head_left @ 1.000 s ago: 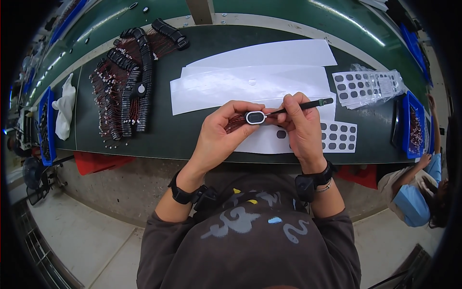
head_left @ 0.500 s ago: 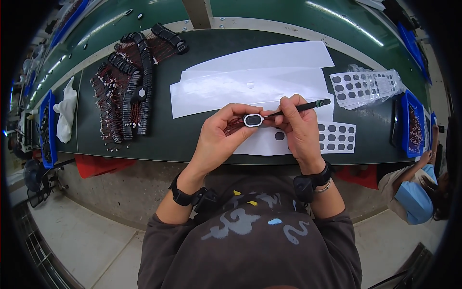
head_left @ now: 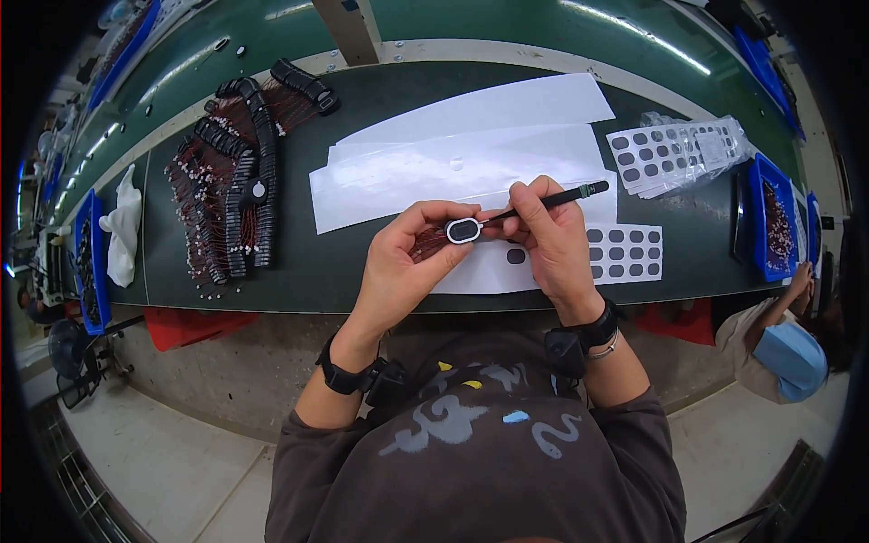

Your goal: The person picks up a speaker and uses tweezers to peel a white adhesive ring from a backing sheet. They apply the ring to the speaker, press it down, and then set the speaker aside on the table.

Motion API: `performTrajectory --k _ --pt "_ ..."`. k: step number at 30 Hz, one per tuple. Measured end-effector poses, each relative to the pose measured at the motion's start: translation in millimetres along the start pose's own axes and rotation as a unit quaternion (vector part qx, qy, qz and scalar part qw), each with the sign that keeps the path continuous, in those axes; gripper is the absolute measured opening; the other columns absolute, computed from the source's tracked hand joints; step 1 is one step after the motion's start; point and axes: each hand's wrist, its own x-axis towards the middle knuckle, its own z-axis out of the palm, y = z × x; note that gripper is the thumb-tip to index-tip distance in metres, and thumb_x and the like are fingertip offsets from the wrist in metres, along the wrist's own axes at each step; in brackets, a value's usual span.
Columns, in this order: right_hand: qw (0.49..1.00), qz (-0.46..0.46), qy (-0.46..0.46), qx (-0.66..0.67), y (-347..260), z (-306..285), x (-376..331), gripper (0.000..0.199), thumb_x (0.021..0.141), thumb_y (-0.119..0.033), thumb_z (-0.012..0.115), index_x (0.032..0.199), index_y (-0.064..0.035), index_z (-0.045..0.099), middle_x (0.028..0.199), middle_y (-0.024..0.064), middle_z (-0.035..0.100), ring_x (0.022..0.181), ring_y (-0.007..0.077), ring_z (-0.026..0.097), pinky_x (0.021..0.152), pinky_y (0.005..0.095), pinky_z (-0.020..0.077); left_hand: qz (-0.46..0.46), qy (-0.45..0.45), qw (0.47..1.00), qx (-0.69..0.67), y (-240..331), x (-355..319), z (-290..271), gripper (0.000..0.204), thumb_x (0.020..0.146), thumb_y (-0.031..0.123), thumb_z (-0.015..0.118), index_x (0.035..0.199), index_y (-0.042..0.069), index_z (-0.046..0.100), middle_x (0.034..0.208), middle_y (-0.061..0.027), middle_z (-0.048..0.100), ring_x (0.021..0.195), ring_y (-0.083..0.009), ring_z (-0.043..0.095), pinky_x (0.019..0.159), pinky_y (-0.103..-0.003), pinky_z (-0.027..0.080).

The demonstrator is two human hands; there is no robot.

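My left hand (head_left: 391, 271) pinches a small oval speaker (head_left: 464, 231) with a black face and pale rim between thumb and fingers. Thin dark red wires (head_left: 429, 242) trail from it into the palm. In my right hand (head_left: 559, 253) is a pair of slim black tweezers (head_left: 572, 196), closed in the fingers, with their tip at the speaker's right edge. Beneath both hands lies a white sheet of dark rounded pads (head_left: 484, 279), partly covered by them. Behind it, large white backing sheets (head_left: 398, 185) overlap on the dark table.
Rows of black speakers (head_left: 264, 145) with tangled red wires lie at the left, beside a white cloth (head_left: 124, 231) and a blue bin (head_left: 90, 258). On the right are bagged pad sheets (head_left: 674, 154) and a blue bin (head_left: 763, 172) of wired parts. Another person (head_left: 769, 348) sits at far right.
The view has shifted slightly, so the table appears a little further left. Both hands keep their grip, and the speaker looks slightly tilted compared with before.
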Motion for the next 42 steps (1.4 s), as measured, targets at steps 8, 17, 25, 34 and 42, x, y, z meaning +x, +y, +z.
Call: performTrajectory --k 8,17,25,34,42 --pt "1.0 -0.004 -0.002 0.006 0 1 -1 0.022 0.101 -0.023 0.057 0.087 -0.0083 0.051 0.072 0.0021 0.06 0.084 0.0187 0.072 0.075 0.0298 0.0596 0.02 0.001 1.0 -0.007 3 -2 0 0.035 0.086 -0.005 0.068 0.12 -0.001 0.059 0.125 -0.013 0.064 0.111 -0.0141 0.061 0.091 -0.024 0.05" --pt "1.0 -0.02 0.007 -0.004 3 2 -2 0.022 0.102 -0.023 0.056 0.087 -0.0075 0.05 0.072 0.0034 0.06 0.083 0.0192 0.072 0.073 0.0308 0.0602 0.032 0.005 0.999 0.006 -3 -3 0 0.033 0.088 0.001 0.069 0.12 -0.002 0.06 0.122 -0.0085 0.066 0.107 -0.0122 0.063 0.094 -0.026 0.05" --pt "0.986 -0.117 0.073 -0.097 2 12 -16 0.022 0.104 -0.023 0.051 0.092 -0.004 0.053 0.079 0.0077 0.063 0.078 0.0188 0.071 0.076 0.0303 0.058 0.026 0.017 0.999 0.016 -2 -4 2 0.034 0.089 0.001 0.068 0.122 -0.001 0.061 0.119 -0.0072 0.066 0.103 -0.0108 0.064 0.092 -0.024 0.051" --pt "0.734 -0.44 -0.113 -0.505 -20 22 -16 0.026 0.1 -0.015 0.056 0.119 0.0014 0.058 0.113 0.015 0.069 0.107 0.0295 0.067 0.088 0.0379 0.0555 0.025 0.052 0.998 -0.006 -9 -2 -1 0.034 0.092 -0.001 0.065 0.125 -0.001 0.06 0.113 -0.0062 0.067 0.101 -0.0101 0.063 0.09 -0.024 0.052" --pt "0.711 -0.416 -0.147 -0.548 -22 24 -19 0.035 0.083 0.001 0.072 0.117 -0.0024 0.063 0.119 0.017 0.066 0.114 0.0315 0.063 0.091 0.0381 0.0541 0.032 0.054 0.998 -0.017 -9 -8 2 0.03 0.093 -0.002 0.061 0.123 -0.003 0.059 0.112 -0.0071 0.067 0.103 -0.011 0.063 0.09 -0.024 0.052"
